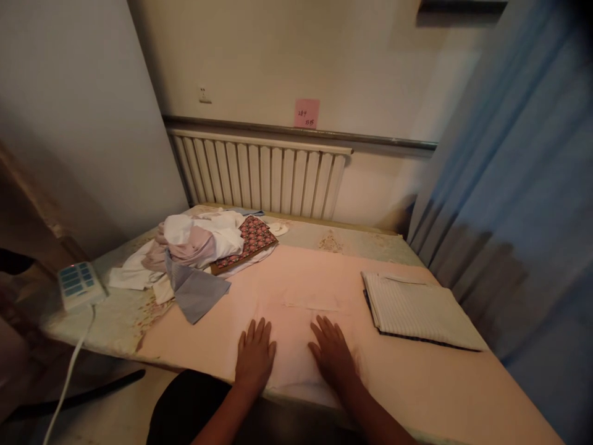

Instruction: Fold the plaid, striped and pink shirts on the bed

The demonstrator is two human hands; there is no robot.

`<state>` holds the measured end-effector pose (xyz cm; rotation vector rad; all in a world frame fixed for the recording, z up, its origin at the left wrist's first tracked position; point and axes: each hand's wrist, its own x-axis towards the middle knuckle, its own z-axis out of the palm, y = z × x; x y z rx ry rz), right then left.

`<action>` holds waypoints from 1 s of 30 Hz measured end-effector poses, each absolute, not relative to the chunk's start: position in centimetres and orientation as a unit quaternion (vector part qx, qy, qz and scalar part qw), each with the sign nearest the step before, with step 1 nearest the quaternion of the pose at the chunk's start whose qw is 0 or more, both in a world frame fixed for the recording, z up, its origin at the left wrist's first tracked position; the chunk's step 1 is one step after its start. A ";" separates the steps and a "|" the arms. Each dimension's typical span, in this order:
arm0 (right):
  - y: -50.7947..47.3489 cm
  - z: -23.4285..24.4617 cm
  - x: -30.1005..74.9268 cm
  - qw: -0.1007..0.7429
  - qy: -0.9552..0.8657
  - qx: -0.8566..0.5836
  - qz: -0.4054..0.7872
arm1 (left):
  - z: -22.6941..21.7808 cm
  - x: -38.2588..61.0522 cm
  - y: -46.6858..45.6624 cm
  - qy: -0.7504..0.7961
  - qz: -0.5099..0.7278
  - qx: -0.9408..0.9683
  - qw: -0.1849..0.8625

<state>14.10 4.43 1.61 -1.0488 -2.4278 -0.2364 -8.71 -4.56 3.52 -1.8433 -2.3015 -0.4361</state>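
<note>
A pale pink cloth (296,352) lies flat at the front of the table, its colour close to the pink sheet (389,377) beneath, so its outline is hard to make out. A thin light strip or fold crosses its far part. My left hand (254,355) rests palm down on its left side, fingers stretched out. On the right side my right hand (332,352) also lies flat, fingers spread. Neither hand grips anything. Off to the right sits a folded stack of pale striped fabric (419,309) with a dark layer underneath.
Piled at the left are white and pinkish cloths (194,241), a grey cloth (199,293) and a patterned red fabric (254,241). A power strip (81,285) with a white cord is on the left edge. Behind stands a radiator (264,176); a blue curtain (509,204) hangs right.
</note>
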 end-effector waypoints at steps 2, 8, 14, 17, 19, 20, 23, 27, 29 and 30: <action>4.4 1.7 14.1 0.244 -0.887 -0.384 -0.084 | 3.7 -7.7 -4.0 -0.765 -0.153 -0.618 0.102; 4.3 1.9 14.1 0.232 -0.886 -0.393 -0.077 | 3.2 -3.8 -1.4 -0.690 -0.176 -0.697 0.083; 4.4 1.8 14.0 0.234 -0.887 -0.391 -0.071 | 2.5 -5.4 -0.3 -0.683 -0.167 -0.708 0.065; 4.4 1.8 14.0 0.236 -0.887 -0.391 -0.067 | 2.6 -7.0 -0.6 -0.701 -0.154 -0.694 0.058; 4.4 1.8 14.1 0.240 -0.886 -0.390 -0.068 | 2.7 -7.9 -0.9 -0.710 -0.145 -0.687 0.050; 4.3 1.8 14.1 0.243 -0.885 -0.390 -0.069 | 2.7 -8.3 -1.2 -0.714 -0.143 -0.684 0.046; 4.2 1.8 14.1 0.253 -0.884 -0.388 -0.066 | 2.9 -9.6 -2.1 -0.731 -0.144 -0.667 0.029; 4.1 1.7 14.2 0.261 -0.883 -0.385 -0.063 | 3.8 -11.7 -3.3 -0.769 -0.222 -0.596 -0.067; 4.2 1.6 14.2 0.261 -0.884 -0.383 -0.065 | 4.5 -12.8 -3.9 -0.787 -0.267 -0.542 -0.121; 4.2 1.5 14.2 0.262 -0.883 -0.383 -0.065 | 4.7 -13.4 -4.2 -0.794 -0.279 -0.522 -0.138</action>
